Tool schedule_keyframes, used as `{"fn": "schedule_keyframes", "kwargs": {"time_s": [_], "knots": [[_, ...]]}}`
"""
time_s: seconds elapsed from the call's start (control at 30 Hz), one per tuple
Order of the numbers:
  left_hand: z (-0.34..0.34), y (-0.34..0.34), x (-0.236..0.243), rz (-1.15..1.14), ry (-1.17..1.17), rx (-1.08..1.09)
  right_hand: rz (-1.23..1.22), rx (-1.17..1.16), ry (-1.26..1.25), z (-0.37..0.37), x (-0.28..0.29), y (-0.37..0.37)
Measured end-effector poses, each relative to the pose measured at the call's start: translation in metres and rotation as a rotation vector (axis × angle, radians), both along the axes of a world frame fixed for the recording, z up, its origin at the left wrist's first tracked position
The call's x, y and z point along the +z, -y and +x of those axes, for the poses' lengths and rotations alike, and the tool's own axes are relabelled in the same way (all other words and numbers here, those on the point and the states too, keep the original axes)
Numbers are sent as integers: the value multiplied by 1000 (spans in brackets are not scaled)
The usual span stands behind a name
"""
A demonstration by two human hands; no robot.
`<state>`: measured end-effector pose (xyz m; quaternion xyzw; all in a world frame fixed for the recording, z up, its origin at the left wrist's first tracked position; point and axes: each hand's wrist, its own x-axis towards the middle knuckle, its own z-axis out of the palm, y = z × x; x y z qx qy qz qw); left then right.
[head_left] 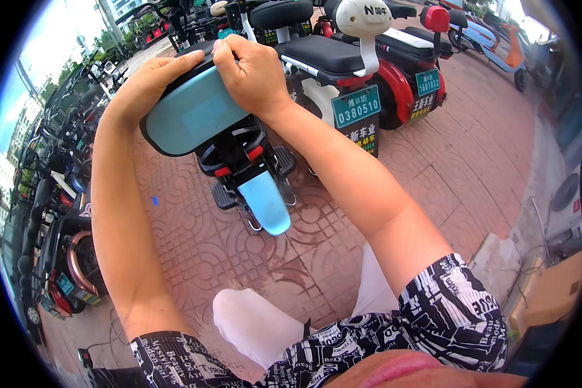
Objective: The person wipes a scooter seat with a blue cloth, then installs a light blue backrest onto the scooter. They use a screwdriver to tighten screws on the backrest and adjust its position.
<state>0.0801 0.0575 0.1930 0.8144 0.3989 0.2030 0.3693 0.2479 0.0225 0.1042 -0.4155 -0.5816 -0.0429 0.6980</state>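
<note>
In front of me stands an electric bike, its light blue, black-edged seat back (197, 113) toward me. My left hand (150, 84) is closed over the seat back's upper left edge, thumb lying along the top and fingers hidden behind it. Curled over the upper right edge, my right hand (257, 76) grips the same piece, its thumb close to the left one. Below the seat back show small red reflectors (255, 153), black footrests (283, 159) on both sides and a light blue rear mudguard (265, 202).
A white electric bike with a black saddle (330, 55) and green number plate stands close on the right, beside a red one (394, 90). Rows of parked scooters (71, 265) line the left. A blue-and-orange scooter (498, 48) is farther right, and a cardboard box (553, 291) lies near the wall.
</note>
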Motion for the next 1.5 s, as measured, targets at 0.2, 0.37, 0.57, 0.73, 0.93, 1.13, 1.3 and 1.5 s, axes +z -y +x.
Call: {"fn": "schedule_keyframes", "kwargs": {"time_s": [0.2,0.37,0.57,0.73,0.93,1.13,1.3,1.5], "knots": [[0,-5,7,-102,-62,63,-20,-3,-3,0,3,-1],[2,-13,2,-99,-11,24,-3,3,-5,4,3,-2],[4,-13,7,-126,-124,59,-21,15,-3,6,2,-5],[-4,-14,7,69,-82,18,-18,4,2,2,9,-1],[-12,27,28,239,-59,-59,100,114,3,-8,29,30],[-38,67,21,296,-35,-92,112,207,-41,-29,27,62],[-35,89,0,381,-27,-115,-66,110,-14,-26,11,92],[-46,79,-35,214,-11,-26,-209,251,-35,-32,-24,89]]}}
